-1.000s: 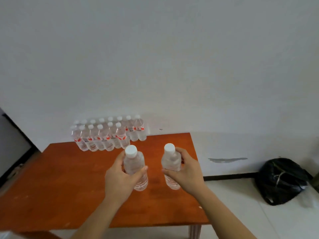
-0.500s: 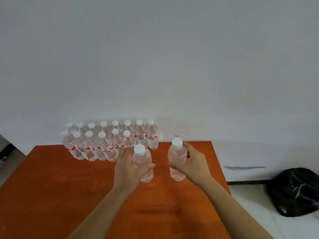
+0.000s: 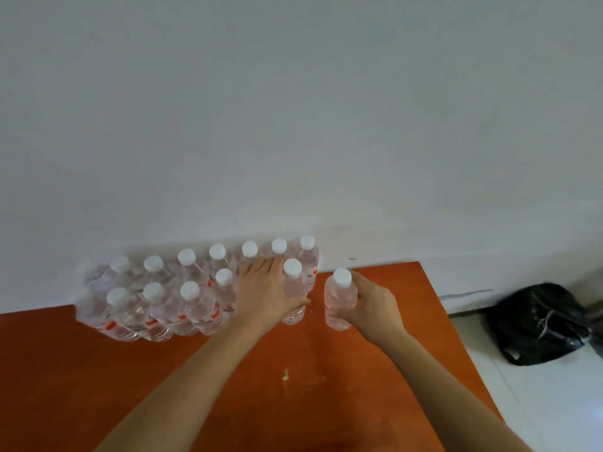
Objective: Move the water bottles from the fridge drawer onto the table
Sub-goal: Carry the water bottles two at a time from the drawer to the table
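Left bottle point(image 3: 295, 300), right bottle point(image 3: 336, 303): my left hand point(image 3: 266, 290) and right hand point(image 3: 372, 303) each wrap one mid-body. Likely weighty, smooth, slightly squashy.

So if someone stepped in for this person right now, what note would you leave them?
Left hand grips the left bottle, upright at the right end of the front row on the table.
Right hand grips the right bottle, upright, apart beside it.
Done: front and back row stand by the wall.
Left: release both; fridge drawer out of view, so check it.
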`<state>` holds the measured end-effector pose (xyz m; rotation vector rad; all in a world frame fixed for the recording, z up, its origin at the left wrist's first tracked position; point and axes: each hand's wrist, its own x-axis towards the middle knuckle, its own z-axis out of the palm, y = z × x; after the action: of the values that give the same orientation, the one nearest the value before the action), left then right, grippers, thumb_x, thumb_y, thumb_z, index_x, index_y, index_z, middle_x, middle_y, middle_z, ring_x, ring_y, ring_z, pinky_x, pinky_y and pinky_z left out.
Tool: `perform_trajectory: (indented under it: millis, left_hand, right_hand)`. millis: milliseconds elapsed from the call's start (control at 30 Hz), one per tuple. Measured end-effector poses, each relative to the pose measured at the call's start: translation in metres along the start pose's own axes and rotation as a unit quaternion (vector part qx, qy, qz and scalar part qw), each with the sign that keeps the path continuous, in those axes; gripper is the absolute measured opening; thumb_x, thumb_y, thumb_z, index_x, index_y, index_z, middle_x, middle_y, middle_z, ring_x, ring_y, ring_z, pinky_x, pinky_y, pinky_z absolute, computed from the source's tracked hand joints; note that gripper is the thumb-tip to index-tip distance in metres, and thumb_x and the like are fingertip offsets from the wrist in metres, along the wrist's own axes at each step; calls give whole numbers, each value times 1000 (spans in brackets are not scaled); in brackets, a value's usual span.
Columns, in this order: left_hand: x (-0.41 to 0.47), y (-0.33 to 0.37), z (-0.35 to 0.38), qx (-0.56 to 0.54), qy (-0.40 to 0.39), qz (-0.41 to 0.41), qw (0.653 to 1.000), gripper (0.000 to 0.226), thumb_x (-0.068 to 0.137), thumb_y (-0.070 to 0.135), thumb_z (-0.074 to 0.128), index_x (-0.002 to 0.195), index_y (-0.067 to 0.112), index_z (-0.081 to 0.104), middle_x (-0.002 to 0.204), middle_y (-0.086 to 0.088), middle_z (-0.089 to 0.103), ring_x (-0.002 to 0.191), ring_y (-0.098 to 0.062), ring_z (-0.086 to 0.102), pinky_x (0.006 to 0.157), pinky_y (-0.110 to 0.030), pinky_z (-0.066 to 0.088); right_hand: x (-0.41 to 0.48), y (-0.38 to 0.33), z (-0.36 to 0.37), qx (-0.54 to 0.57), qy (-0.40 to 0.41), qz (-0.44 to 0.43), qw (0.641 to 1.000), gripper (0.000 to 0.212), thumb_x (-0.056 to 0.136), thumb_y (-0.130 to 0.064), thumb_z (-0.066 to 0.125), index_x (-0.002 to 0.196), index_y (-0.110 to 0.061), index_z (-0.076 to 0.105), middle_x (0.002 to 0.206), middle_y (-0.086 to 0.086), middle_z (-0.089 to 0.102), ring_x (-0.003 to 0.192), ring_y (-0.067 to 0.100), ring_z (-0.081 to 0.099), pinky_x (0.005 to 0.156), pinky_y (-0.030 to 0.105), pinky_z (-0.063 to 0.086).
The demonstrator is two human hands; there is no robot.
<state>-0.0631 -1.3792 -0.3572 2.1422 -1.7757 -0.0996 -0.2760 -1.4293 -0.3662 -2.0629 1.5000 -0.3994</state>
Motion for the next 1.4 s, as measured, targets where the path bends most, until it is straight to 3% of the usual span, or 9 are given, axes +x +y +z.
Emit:
perform_trajectory:
  millis: [133,400,533,700,867,967,1133,1300,1400]
  left_hand:
    - [17,-15,15,55,-27,-2,998,90,59,78,69,128,22,53,121,5,66,120,-20,55,108,-43,34]
    - [35,-35,48,90,-24,-5,996,79,61,81,62,108,18,60,108,2,71,112,-23,60,100,-47,43]
    - [38,-37,49,144,-21,4,989,76,59,79,70,100,15,64,98,-1,73,100,-23,65,90,-44,49]
    - [36,-31,54,179,-41,5,983,74,59,76,72,98,14,62,93,0,72,104,-24,63,94,-49,48]
    - [33,-23,51,189,-40,-23,981,82,56,75,74,107,12,63,99,-3,72,105,-27,63,94,-52,48]
    - [32,-16,44,200,-71,-33,977,82,66,78,65,119,15,57,116,-1,68,116,-25,58,100,-46,44]
    - [22,-14,27,126,-106,-33,986,66,84,68,54,129,20,44,134,0,55,127,-23,48,107,-44,39]
    - [5,12,-18,124,83,0,989,49,99,49,34,127,13,51,131,-10,57,122,-31,54,99,-48,42]
    - [13,47,-52,135,163,33,977,53,101,47,34,139,12,47,147,-14,46,136,-33,42,108,-53,36]
  right_hand:
    - [26,-3,22,-1,-35,24,999,73,67,-39,89,132,-30,56,112,-8,72,99,14,68,84,28,54]
    - [74,-10,65,3,-90,60,994,58,85,-23,70,135,-16,43,109,3,69,87,19,66,75,32,58]
    - [88,-11,60,-15,-111,31,993,52,89,-28,71,131,-10,47,119,5,63,98,23,67,82,33,57]
    - [82,7,66,65,-101,50,991,69,76,-31,85,133,-17,49,120,-2,68,100,16,66,86,30,57]
    - [73,14,76,111,-87,37,989,63,81,-31,81,136,-27,50,115,-14,67,97,5,63,83,18,51]
    - [69,14,77,112,-95,31,989,71,86,-24,76,146,-22,38,127,-4,63,116,17,62,93,29,53]
    - [58,15,50,100,-116,15,988,91,92,-18,66,160,-16,4,163,6,25,149,27,28,117,41,32]
    - [45,21,0,52,63,-67,994,54,105,-32,41,156,-23,24,164,2,22,144,24,39,108,40,43]
    - [40,16,-41,-9,195,-100,976,55,106,-47,33,156,-24,27,165,7,19,150,26,24,118,42,27]
